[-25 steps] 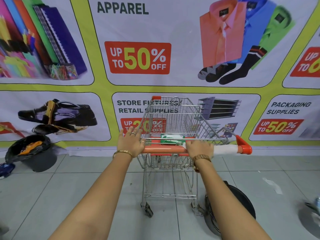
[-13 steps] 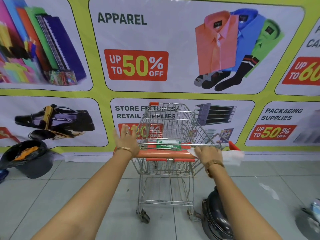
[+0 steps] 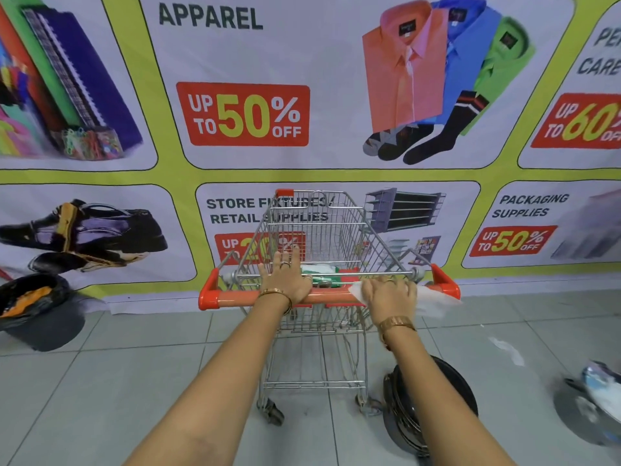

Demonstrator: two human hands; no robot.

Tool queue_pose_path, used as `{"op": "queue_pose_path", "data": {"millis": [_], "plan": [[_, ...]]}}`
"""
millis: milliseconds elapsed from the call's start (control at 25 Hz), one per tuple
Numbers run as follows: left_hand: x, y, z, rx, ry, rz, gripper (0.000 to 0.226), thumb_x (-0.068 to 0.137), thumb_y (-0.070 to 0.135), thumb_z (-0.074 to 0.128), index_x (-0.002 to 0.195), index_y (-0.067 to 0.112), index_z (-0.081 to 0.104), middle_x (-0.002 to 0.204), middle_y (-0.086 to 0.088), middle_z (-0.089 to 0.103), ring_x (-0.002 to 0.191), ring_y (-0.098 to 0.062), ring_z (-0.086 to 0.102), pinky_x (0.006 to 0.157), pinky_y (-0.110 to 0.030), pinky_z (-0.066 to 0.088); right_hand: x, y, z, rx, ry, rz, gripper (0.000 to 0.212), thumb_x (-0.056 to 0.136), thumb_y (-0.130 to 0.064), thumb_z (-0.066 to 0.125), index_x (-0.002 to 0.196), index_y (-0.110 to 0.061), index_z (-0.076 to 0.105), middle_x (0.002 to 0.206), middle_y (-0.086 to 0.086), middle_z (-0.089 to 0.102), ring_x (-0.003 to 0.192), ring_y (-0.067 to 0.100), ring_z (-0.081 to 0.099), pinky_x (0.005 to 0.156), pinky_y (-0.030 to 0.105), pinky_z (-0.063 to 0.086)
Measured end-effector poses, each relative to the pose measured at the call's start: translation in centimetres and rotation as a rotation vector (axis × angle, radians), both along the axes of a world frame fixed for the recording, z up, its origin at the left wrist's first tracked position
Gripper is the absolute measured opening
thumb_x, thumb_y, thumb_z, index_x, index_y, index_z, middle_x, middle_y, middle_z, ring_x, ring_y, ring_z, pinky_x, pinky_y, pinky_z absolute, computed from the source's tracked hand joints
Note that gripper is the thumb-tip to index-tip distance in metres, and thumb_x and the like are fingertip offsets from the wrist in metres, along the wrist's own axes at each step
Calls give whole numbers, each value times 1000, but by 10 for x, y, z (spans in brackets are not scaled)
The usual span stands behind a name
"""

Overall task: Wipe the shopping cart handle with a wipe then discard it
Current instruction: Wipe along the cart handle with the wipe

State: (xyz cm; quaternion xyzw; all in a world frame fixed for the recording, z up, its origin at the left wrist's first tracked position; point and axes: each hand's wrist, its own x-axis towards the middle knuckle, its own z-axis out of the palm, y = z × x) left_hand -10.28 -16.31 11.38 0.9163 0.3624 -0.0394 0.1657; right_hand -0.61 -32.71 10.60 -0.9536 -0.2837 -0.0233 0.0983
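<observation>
The wire cart holds what looks like a green-and-white packet. Its orange handle runs left-right. The left hand rests flat and spread; the right hand presses a white wipe onto it.

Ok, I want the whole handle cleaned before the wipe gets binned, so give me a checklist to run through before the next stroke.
1. Wipe under the right hand, pressed on the handle: ok.
2. Left hand steadying the cart, palm on the bar with fingers open: ok.
3. Bar left of the left hand wiped: cannot tell.
4. Left hand clear of a stroke toward the left end: not ok.
5. Lined bin within sight, on the floor to the left: ok.
6. Wipe still clean enough: cannot tell, blurred.
</observation>
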Motion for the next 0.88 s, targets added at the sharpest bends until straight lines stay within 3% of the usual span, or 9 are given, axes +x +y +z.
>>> {"op": "queue_pose_path", "data": {"millis": [120, 240, 440, 560, 680, 880], "plan": [[2, -1, -2, -30, -33, 13, 71, 93, 37, 33, 149, 20, -6, 160, -8, 2, 147, -27, -7, 116, -54, -4, -36, 34, -5, 58, 38, 128, 43, 92, -46, 28, 98, -29, 66, 103, 0, 67, 110, 25, 50, 102, 47, 24], [-2, 3, -2, -26, -59, 24, 71, 91, 32, 36, 149, 21, -4, 160, -6, 4, 147, -25, -7, 116, -55, -4, -38, 32, -10, 132, 14, 247, 40, 92, -51, 31, 108, -34, 63, 112, -4, 66, 109, 22, 51, 99, 41, 25], [-4, -1, 0, 93, 4, -11, 66, 92, 34, 30, 149, 21, 0, 160, -4, 5, 147, -23, -6, 117, -54, -7, 3, -10, -11, 150, 17, 73, 41, 95, -44, 31, 110, -27, 64, 117, -2, 65, 112, 21, 50, 104, 37, 23], [-3, -5, 1, 140, 22, -43, 62, 94, 34, 27, 149, 22, 3, 160, -3, 8, 148, -22, -4, 117, -55, -7, -29, 27, -6, 93, 63, 168, 40, 94, -47, 28, 109, -31, 61, 113, -2, 66, 111, 23, 50, 104, 44, 22], [-8, -1, 2, 120, 14, -23, 63, 93, 34, 28, 149, 22, 1, 160, -3, 7, 148, -21, -5, 116, -57, -6, -47, 38, -10, 97, 23, 310, 39, 95, -48, 28, 115, -34, 57, 117, -6, 64, 112, 21, 50, 102, 42, 24], [-8, 2, 1, 115, 28, -18, 65, 92, 34, 28, 149, 23, 0, 160, -2, 7, 148, -21, -4, 116, -58, -5, -4, -4, -8, 84, 27, 156, 36, 96, -41, 32, 115, -28, 60, 119, -4, 65, 113, 18, 50, 102, 36, 26]]}}
